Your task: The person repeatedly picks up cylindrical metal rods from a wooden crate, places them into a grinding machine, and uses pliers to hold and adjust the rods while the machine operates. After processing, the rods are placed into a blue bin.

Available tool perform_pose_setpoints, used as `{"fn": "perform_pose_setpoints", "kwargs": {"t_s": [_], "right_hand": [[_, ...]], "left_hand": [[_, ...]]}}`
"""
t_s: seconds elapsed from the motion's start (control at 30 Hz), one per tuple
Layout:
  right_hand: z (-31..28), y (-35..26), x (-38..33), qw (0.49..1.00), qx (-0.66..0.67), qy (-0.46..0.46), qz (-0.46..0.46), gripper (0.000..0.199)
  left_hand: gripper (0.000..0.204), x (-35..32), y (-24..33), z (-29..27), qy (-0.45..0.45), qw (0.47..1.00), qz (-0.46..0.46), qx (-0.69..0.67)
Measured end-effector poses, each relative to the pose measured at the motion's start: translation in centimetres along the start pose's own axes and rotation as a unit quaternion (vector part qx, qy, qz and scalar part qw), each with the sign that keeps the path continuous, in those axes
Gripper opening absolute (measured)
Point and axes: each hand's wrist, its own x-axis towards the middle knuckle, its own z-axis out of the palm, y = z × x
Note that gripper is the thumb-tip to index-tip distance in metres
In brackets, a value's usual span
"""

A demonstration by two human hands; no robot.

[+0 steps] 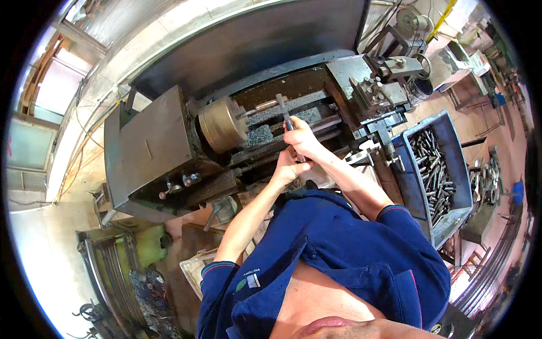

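lathe | rod sits in chuck, mounting looks done | right hand fingers wrapped round caliper held at rod; left hand curled on its lower end | gauging seems underway | bin of parts waits at right

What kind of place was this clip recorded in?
Most likely a metalworking or machine shop. The person's hands work a slim measuring tool at a lathe whose chuck grips a metal rod, and a blue crate beside it holds many dark metal parts.
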Motion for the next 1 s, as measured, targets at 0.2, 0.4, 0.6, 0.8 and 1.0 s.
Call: {"fn": "perform_pose_setpoints", "kwargs": {"t_s": [0.2, 0.4, 0.6, 0.8, 1.0], "right_hand": [[1.9, 0.3, 0.3, 0.999, -0.048, 0.006, -0.001, 0.021], [-1.0, 0.8, 0.5, 0.996, -0.081, -0.006, -0.041, 0.020], [-3.6, 0.9, -1.0, 0.991, 0.132, 0.034, 0.017, 0.017], [-5.5, 0.0, -4.2, 0.985, 0.150, 0.050, -0.070, 0.035], [-6.2, -0.9, -9.0, 0.979, 0.136, 0.105, -0.106, 0.049]], "left_hand": [[0.061, -1.1, -0.1, -1.1, 0.026, 0.999, -0.003, -0.046], [0.064, 0.8, -0.7, -0.3, -0.020, 1.000, 0.008, -0.015], [0.070, 1.4, -0.2, 2.4, -0.050, 0.997, -0.015, -0.062], [0.074, 1.6, 3.1, 5.0, 0.031, 0.903, -0.046, 0.427], [0.084, 0.7, 1.5, 6.8, 0.040, 0.858, 0.135, 0.495]]}}
